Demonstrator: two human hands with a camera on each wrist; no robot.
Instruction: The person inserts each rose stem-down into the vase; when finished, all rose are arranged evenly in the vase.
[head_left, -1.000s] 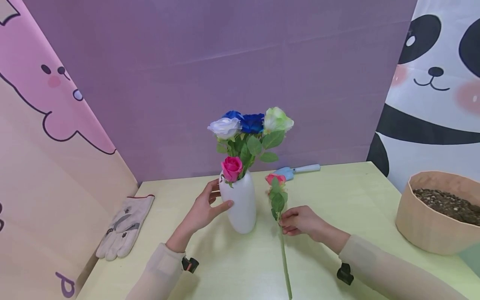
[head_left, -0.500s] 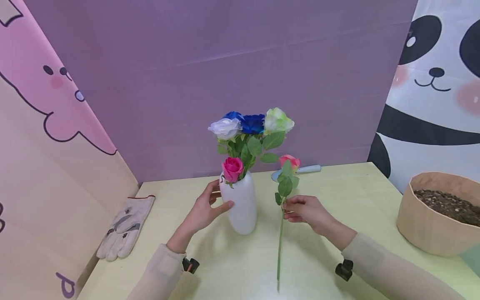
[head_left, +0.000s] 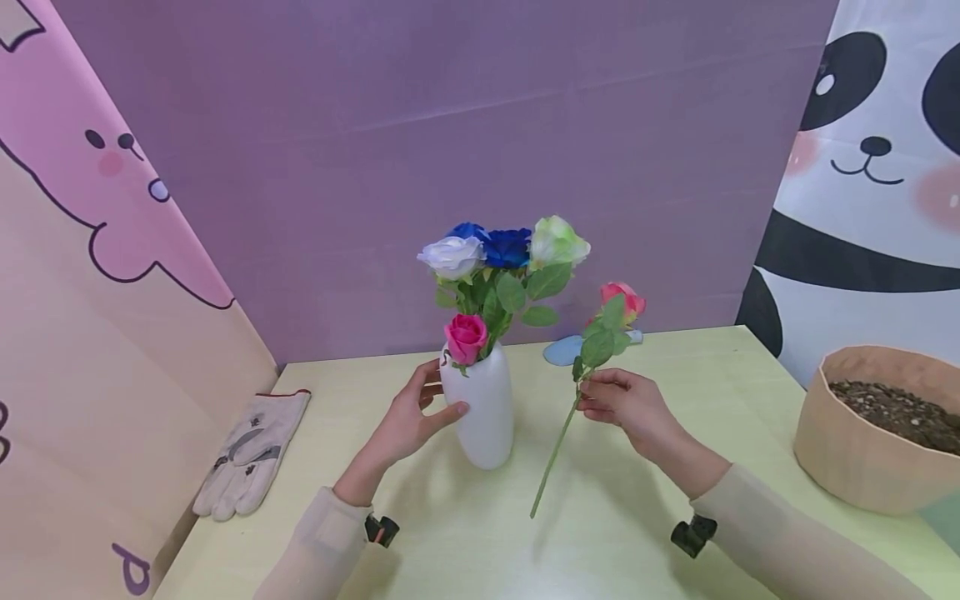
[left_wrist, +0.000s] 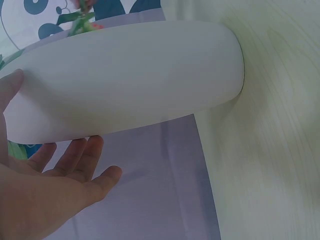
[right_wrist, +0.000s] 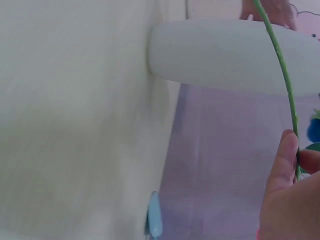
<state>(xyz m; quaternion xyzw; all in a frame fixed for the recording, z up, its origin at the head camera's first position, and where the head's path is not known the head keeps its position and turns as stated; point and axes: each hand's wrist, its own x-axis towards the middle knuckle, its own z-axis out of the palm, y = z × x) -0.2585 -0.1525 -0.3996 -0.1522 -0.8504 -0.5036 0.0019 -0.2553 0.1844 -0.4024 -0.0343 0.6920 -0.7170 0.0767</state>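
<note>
While left hand [head_left: 408, 421] cups vase [head_left: 483, 412], right hand [head_left: 626, 404] pinches rose stem [head_left: 558, 446], table edge well apart.

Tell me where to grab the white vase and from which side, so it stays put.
Grip the white vase around its wide lower body, from its left side, where the left hand already rests with its thumb on the front. It narrows toward the neck, where leaves and the pink rose crowd; the right hand with its stem takes the right side.

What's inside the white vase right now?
The white vase holds a white rose, blue roses, a pale green rose and a short pink rose at its mouth. The opaque wall hides their stems.
</note>
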